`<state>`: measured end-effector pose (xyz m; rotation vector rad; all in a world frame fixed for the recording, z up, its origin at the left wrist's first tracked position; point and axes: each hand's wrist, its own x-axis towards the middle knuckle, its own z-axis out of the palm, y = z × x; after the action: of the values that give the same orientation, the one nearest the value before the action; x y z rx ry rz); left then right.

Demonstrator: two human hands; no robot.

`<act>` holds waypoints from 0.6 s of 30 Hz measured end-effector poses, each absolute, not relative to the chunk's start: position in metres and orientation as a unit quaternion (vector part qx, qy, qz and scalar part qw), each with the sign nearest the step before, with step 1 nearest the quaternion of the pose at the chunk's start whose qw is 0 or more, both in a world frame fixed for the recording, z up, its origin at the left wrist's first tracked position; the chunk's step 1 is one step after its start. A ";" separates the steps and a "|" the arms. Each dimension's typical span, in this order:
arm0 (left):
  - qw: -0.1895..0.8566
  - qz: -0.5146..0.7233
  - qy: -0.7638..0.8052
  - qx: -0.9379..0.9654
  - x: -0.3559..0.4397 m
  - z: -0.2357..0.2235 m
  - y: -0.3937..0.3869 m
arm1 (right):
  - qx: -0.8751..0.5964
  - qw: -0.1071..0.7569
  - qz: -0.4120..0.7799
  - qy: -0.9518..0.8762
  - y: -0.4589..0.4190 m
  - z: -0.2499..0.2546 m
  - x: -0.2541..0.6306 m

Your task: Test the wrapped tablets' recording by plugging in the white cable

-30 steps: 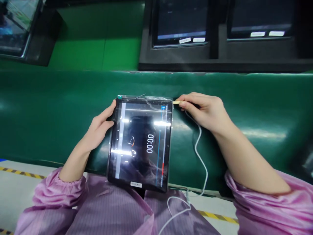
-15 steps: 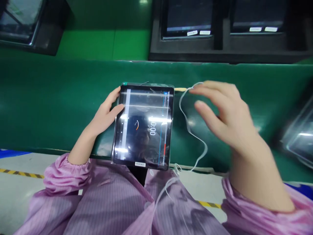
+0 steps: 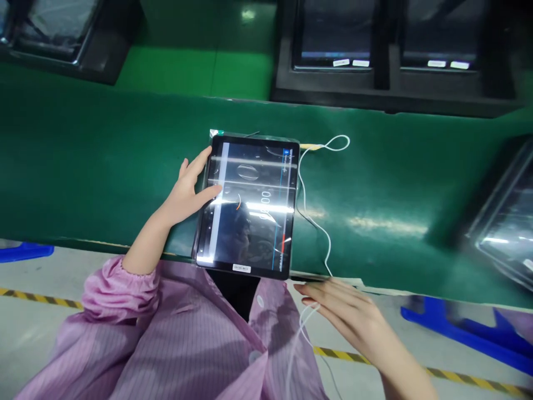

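Observation:
A tablet (image 3: 250, 222) in clear film faces up near the table's front edge, its lit screen showing a timer and an orange arc. My left hand (image 3: 183, 191) grips its left side, thumb over the screen's margin and fingers along the edge. From the tablet's upper right side comes a yellow plug (image 3: 310, 146) on a thin white cable (image 3: 305, 194). The cable loops, then runs down over the table edge. Low at the right, my right hand (image 3: 350, 311) has its fingers closed around the cable just beyond the table edge; its fingertips are partly hidden.
Black foam trays (image 3: 333, 89) with tablets in them stand behind the green table (image 3: 387, 183). Another dark tray (image 3: 119, 44) with a tablet sits at upper left. A film-covered device (image 3: 508, 222) lies at the right. Blue frames (image 3: 466, 339) are on the floor.
My right hand has left the cable near the plug and moved down to the cable at the table edge. My left hand still holds the tablet. The view has shifted slightly.

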<state>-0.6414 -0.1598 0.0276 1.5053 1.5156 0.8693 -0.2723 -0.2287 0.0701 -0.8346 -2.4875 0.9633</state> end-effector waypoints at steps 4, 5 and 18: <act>0.398 0.335 0.598 0.610 -0.643 0.028 -0.161 | -0.330 0.157 0.272 -0.890 -0.228 0.075 -0.261; 0.397 0.336 0.596 0.612 -0.643 0.028 -0.162 | -0.340 0.149 0.265 -0.890 -0.227 0.078 -0.261; 0.413 0.350 0.576 0.613 -0.649 0.031 -0.165 | -0.325 0.288 0.516 -0.739 -0.209 0.135 -0.336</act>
<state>-0.6486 -0.1648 0.0311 1.5416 1.4490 0.8794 -0.3358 -0.2089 0.1348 -0.8665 -1.9722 1.3776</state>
